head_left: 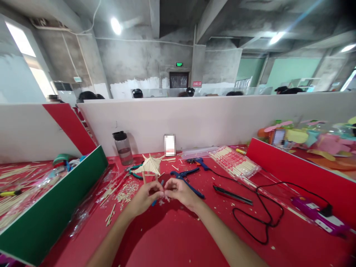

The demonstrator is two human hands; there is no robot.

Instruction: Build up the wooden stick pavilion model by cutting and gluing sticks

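My left hand (151,193) and my right hand (178,191) meet over the red table, fingertips pinched close together. Whatever lies between the fingers is too small to make out. Just behind my left hand stands a small wooden-stick model with a pointed roof (151,165); its thin legs are partly hidden by that hand. Blue-handled cutters (191,183) lie behind and to the right of my right hand. Small pale scraps (164,201) are scattered under my fingertips, beside a blue item (154,203) partly covered by my left hand.
A pile of wood bits (128,191) lies left. Behind stand a bottle (124,150) and a phone (170,145). To the right are a glue gun (201,162), packed sticks (233,162), a black-and-red knife (233,194), a looping cable and a purple device (319,215). Green (61,207) and red (300,174) dividers flank the space.
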